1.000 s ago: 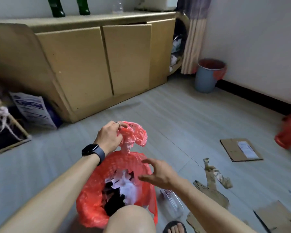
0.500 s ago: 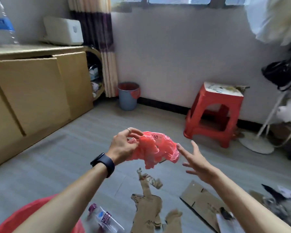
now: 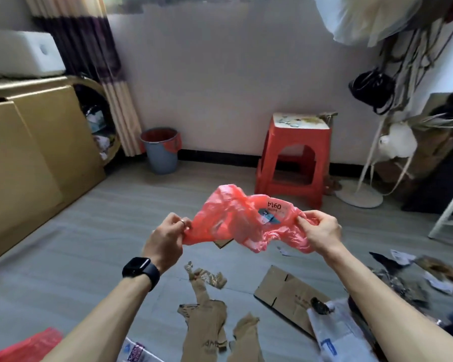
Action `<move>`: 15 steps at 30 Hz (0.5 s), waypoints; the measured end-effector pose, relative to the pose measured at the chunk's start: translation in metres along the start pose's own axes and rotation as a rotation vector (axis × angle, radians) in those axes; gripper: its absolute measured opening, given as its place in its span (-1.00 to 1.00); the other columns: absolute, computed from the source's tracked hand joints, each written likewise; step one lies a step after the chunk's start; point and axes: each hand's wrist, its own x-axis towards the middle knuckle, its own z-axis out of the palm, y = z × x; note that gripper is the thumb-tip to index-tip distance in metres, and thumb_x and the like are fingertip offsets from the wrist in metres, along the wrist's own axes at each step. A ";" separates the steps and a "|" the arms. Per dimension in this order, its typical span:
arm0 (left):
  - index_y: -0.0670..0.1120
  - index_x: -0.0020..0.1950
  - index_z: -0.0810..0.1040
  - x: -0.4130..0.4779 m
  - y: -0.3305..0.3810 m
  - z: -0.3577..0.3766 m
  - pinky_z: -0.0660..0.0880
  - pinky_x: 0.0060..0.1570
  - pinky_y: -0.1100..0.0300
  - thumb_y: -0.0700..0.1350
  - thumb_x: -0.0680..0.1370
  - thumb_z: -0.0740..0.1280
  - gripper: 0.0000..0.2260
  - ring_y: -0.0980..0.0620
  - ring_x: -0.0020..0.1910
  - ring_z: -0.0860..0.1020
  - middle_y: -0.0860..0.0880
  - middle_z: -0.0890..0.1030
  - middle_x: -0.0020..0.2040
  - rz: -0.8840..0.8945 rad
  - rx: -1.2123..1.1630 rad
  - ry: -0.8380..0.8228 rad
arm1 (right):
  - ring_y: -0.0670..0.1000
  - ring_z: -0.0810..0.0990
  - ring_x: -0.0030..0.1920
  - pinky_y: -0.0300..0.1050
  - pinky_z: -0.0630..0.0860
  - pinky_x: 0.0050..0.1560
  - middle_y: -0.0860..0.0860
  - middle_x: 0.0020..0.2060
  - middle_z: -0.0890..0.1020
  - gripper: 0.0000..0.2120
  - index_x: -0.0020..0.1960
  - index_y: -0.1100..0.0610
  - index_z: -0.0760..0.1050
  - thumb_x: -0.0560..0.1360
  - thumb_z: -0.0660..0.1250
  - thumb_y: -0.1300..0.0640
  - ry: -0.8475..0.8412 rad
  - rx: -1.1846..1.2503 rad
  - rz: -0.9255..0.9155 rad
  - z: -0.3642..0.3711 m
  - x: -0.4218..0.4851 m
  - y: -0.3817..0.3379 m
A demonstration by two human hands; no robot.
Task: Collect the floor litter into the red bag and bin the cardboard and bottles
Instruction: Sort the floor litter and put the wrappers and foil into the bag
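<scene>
**Red bag stretched between both hands above the littered floor**

Nearest, at seven o'clock on the frame's lower edge, a corner of a second red bag (image 3: 24, 346) lies on the floor (image 3: 76, 244). At six o'clock, torn cardboard (image 3: 204, 322) lies in ragged strips. At five o'clock, just beside it, lies a flattened box (image 3: 285, 291), and a white mailer (image 3: 335, 333) overlaps the box's near corner.

Above these, both forearms reach forward. The left hand (image 3: 168, 236), with a black watch (image 3: 141, 270) on its wrist, pinches one edge of the red bag (image 3: 236, 220) with curled fingers. The right hand (image 3: 322, 231) pinches the opposite edge. The crumpled bag hangs in the air between them near the centre of the view, well clear of the floor, with a printed label showing.

Farther off, at eleven o'clock, a grey-blue bin (image 3: 161, 158) with a red liner stands against the wall beside the curtain. At one o'clock stands a red stool (image 3: 296, 158). A tan cabinet (image 3: 37, 142) fills nine o'clock.
</scene>
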 end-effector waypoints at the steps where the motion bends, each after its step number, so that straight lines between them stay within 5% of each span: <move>1: 0.09 -0.12 0.54 0.001 0.001 0.003 0.54 -0.24 0.12 -0.30 0.52 0.34 -0.74 -0.07 -0.22 0.58 0.03 0.51 -0.12 -0.055 -0.006 -0.081 | 0.06 0.69 -0.08 0.07 0.64 0.00 -0.08 -0.20 0.71 -0.94 -0.13 -0.08 0.64 0.47 0.48 -0.03 0.020 0.001 0.009 0.000 0.000 0.001; 4: 0.21 -0.31 0.60 0.002 -0.007 0.000 0.46 -0.14 0.29 -0.27 0.53 0.35 -0.62 0.12 -0.17 0.54 0.07 0.50 -0.09 -0.241 -0.044 -0.255 | 0.05 0.68 -0.12 0.09 0.66 -0.11 -0.12 -0.17 0.70 -0.93 -0.06 -0.08 0.62 0.49 0.42 -0.04 0.106 0.018 0.016 -0.006 0.003 0.005; 9: 0.16 0.04 0.61 0.003 -0.010 -0.015 0.54 0.11 0.10 -0.05 0.51 0.42 -0.85 0.03 0.06 0.59 -0.01 0.60 0.16 -0.423 -0.221 -0.270 | -0.16 0.64 -0.37 -0.19 0.59 -0.34 -0.13 -0.25 0.73 -0.81 -0.11 -0.05 0.67 0.41 0.43 0.23 -0.143 0.061 0.015 -0.009 -0.010 0.007; 11: 0.11 0.19 0.57 0.005 0.007 -0.012 0.49 0.12 0.13 0.01 0.50 0.45 -0.73 0.04 0.14 0.54 0.01 0.56 0.20 -0.395 -0.276 -0.312 | -0.26 0.64 -0.30 -0.37 0.53 -0.28 -0.16 -0.17 0.74 -0.69 -0.07 -0.04 0.69 0.39 0.40 0.35 -0.280 0.009 -0.031 -0.002 -0.018 0.000; 15: 0.09 0.43 0.41 0.009 0.054 -0.004 0.36 0.23 0.23 0.14 0.42 0.52 -0.38 0.13 0.26 0.40 0.10 0.43 0.29 -0.217 -0.321 -0.492 | -0.16 0.69 -0.09 -0.19 0.63 -0.11 -0.16 -0.08 0.74 -0.52 -0.01 -0.11 0.71 0.31 0.35 0.41 -0.438 -0.033 -0.100 0.010 -0.028 -0.015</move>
